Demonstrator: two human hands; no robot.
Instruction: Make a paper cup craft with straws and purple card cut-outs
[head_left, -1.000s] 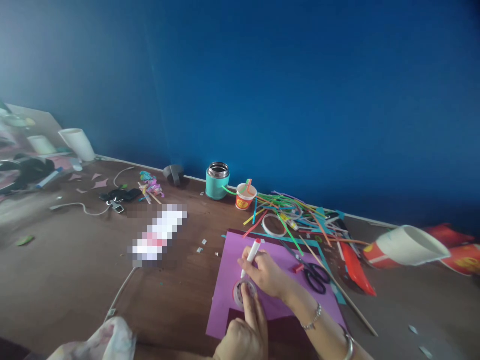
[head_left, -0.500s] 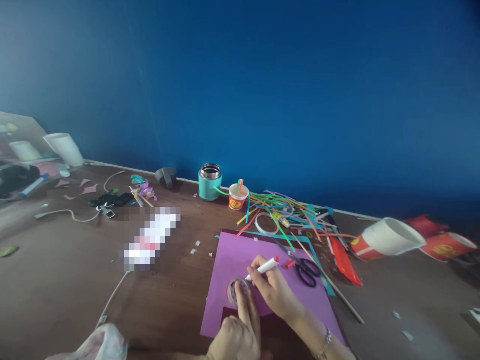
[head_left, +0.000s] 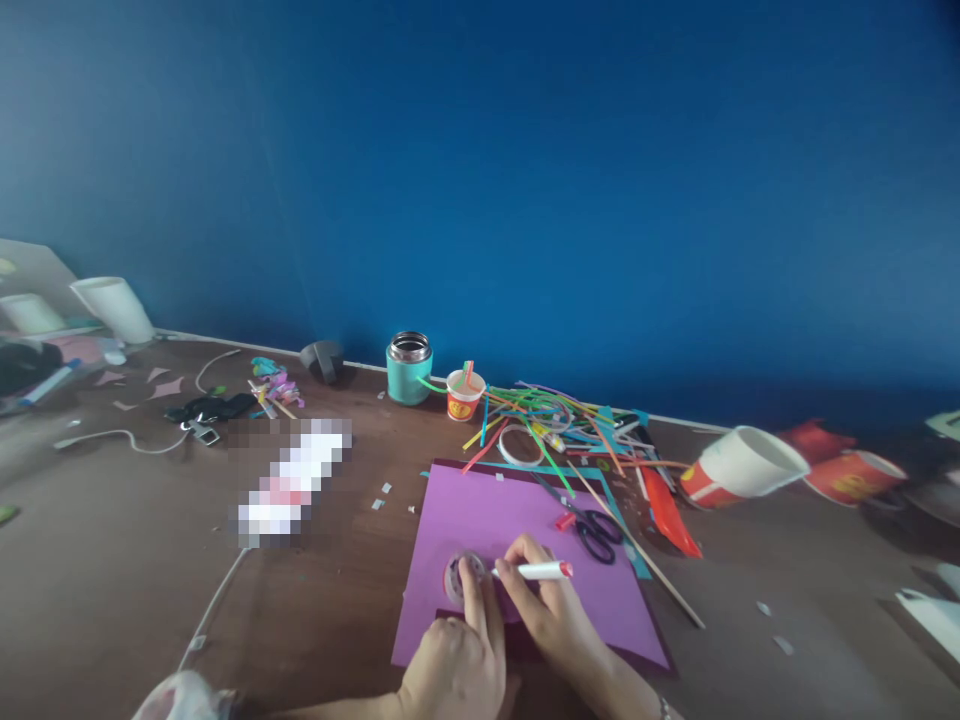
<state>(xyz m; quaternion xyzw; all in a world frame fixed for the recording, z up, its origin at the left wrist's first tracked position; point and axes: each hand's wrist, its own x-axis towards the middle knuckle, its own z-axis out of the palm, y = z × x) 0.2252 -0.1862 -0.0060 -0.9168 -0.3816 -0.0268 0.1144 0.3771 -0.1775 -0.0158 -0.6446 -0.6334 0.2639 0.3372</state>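
Note:
A sheet of purple paper [head_left: 450, 500] lies on the table before me. On its left part rests a small round thing like a roll of tape [head_left: 454, 580]. My left hand [head_left: 457, 655] presses it down with two outstretched fingers, the others curled. My right hand [head_left: 551, 605] pinches a white marker [head_left: 541, 571] with a red end, its tip at the right side of the roll. Scissors with black handles [head_left: 600, 535] and a red cap [head_left: 565, 521] lie on the paper's upper right part.
Behind the paper, colourful thin strips [head_left: 540, 410] lie piled near a small paper cup [head_left: 464, 396] and a teal jar [head_left: 409, 372]. A wooden stick [head_left: 660, 570] and a larger tipped cup [head_left: 746, 465] are at right. A blurred-out device [head_left: 292, 485] with a cable lies left.
The marker has travelled down along the roll's right side and now lies flatter. My left fingers stay on the roll. The view has turned slightly right.

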